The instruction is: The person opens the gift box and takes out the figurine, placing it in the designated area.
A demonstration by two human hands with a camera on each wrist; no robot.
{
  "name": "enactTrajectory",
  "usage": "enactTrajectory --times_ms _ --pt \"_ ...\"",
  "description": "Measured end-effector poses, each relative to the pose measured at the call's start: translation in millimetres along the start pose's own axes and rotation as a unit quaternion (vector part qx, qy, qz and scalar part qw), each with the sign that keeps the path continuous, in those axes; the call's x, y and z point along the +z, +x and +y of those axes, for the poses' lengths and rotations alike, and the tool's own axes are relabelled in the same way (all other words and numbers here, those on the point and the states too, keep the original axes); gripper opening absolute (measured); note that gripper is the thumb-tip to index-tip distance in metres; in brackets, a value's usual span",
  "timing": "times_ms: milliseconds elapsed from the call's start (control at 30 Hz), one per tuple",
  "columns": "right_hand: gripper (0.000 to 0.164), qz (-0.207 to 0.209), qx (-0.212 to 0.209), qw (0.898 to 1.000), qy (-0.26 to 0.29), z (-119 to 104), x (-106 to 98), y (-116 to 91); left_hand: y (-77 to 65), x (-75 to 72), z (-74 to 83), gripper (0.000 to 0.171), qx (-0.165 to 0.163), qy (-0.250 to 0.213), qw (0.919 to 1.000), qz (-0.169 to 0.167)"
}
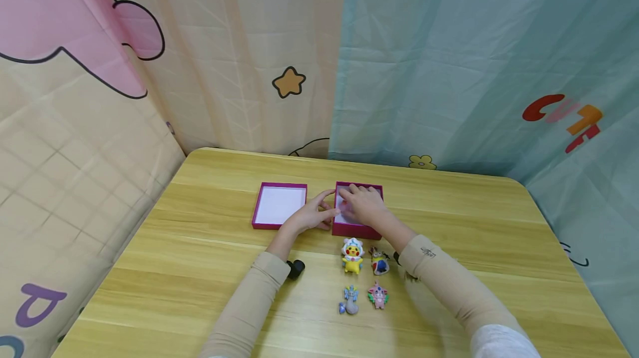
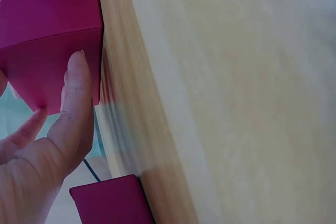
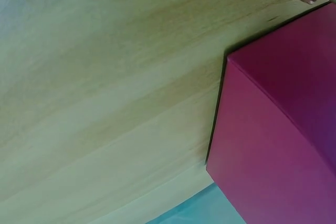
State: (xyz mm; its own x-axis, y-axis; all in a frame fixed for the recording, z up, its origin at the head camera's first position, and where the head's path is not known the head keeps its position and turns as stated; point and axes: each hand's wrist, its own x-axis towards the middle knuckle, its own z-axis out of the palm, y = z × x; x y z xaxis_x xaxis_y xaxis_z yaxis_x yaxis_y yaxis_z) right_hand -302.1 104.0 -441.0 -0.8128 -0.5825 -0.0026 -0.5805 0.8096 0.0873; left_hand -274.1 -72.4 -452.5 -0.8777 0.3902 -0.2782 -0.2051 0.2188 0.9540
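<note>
An uncovered magenta box (image 1: 355, 231) with a white inside stands toward the back of the table. My left hand (image 1: 314, 213) is at its left side, and in the left wrist view extended fingers (image 2: 77, 90) touch the box wall (image 2: 42, 56). My right hand (image 1: 363, 205) reaches down inside the box, by a small pink thing (image 1: 345, 206); the hand covers most of it, so whether the fingers grip it is hidden. The right wrist view shows the outer box walls (image 3: 273, 150) but not the hand.
Left of the box lies its matching lid (image 1: 280, 205), white side up. Nearer me are a yellow Pikachu figure (image 1: 353, 258), a yellow, blue and red figure (image 1: 379, 263), a grey-blue figure (image 1: 351, 296) and a pink figure (image 1: 378, 296). Curtains (image 1: 249, 41) hang behind the table.
</note>
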Motion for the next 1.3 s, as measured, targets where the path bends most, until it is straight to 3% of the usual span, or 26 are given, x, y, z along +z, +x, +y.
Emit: enactTrajectory --times_ms 567,1033,1300 --pt "0.047 0.006 0.018 0.994 -0.108 -3 2 2 0.5 0.1 -1.1 0.062 -0.001 0.005 1.0 0.0" --pt "0.039 -0.009 0.007 0.995 -0.102 -1 2 2 0.2 -0.3 0.1 0.062 -0.003 0.007 1.0 0.0" --pt "0.035 0.019 -0.01 0.993 -0.115 -1 -14 -6 0.6 -0.3 0.3 0.062 0.001 0.011 0.9999 -0.001"
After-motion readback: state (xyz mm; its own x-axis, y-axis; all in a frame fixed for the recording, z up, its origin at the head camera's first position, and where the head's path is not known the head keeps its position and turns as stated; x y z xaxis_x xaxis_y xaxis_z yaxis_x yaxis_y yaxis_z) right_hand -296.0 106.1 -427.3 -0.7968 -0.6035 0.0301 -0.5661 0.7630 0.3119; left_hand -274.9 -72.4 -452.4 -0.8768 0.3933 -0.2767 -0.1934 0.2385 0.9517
